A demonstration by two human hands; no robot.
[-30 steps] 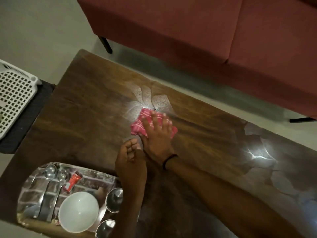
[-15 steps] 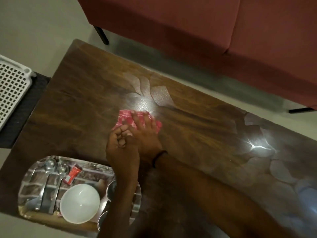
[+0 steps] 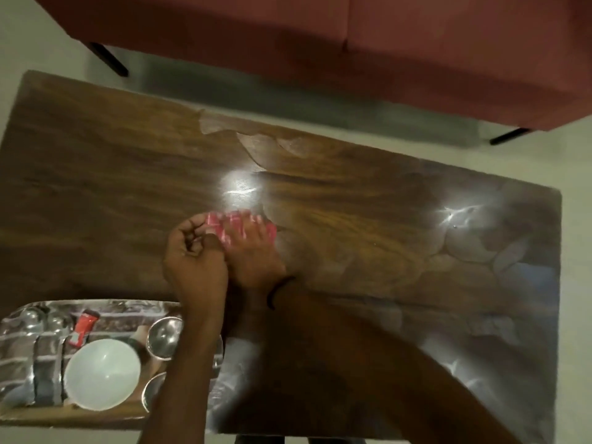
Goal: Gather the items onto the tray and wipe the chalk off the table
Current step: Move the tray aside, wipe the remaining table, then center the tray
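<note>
table (image 3: 96,187) still carries chalk film (image 3: 480,251) at the right end. tray (image 3: 128,303) near left, items already on it. right hand (image 3: 253,254) presses flat on the red cloth (image 3: 224,227), which was dragged nearer over the last second. left hand (image 3: 195,267) is curled alongside, can't tell if it grips the cloth. wiping looks about half done.

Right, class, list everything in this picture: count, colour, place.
Table: one, dark brown wood, centre.
Chalk smears: several, whitish, table's far edge and right end.
Cloth: one, red-and-white, mid-table under the right hand.
Tray: one, shiny steel, table's near-left corner.
Bowl: one, white, on the tray.
Steel cups: two, silver, tray's right side.
Spoons: two, silver, tray's left side.
Packet: one, red, on the tray beyond the bowl.
Sofa: one, red, beyond the table.
Floor: pale grey, around the table.
Wristband: one, black, right wrist.
Left hand: fingers curled, beside the cloth.
Right hand: flat on the cloth.
</note>
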